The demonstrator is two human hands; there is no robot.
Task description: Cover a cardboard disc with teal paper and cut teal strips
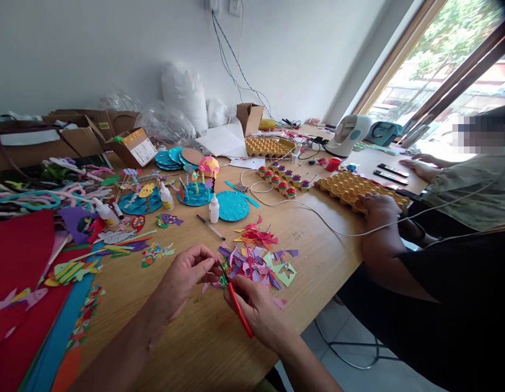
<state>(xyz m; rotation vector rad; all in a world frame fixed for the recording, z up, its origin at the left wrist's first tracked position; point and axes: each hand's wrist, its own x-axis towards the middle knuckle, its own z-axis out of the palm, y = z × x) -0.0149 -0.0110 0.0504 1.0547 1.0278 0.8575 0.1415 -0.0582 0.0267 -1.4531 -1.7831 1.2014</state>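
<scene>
Two bare hands are working low in the middle of the head view, the only one I'm getting on my end. My right hand (258, 307) is clamping a red-handled tool (241, 311), and its dark tip is pointing up and away over the near-left edge of some paper scraps (252, 264). From this far off I can't tell if it's scissors or pliers. My left hand (190, 272) is sitting right by that tip, thumb and fingertips pinching together. Whatever they're pinching, if anything, is too small for me to make out.

Past the hands, a pen (210, 227) is lying on the table (313, 239), and a glue bottle (213, 209) is standing upright just in front of a blue disc (232, 206). Off to the left, a paper fish (168, 220) is lying flat, and red paper (23, 245) is covering the table's left end.

Over on the right, a co-worker's hand (378, 206) is resting on an egg tray (338, 188). Farther right, another person is sitting with a hand (424, 167) on the table, near two dark bars (391, 174).
</scene>
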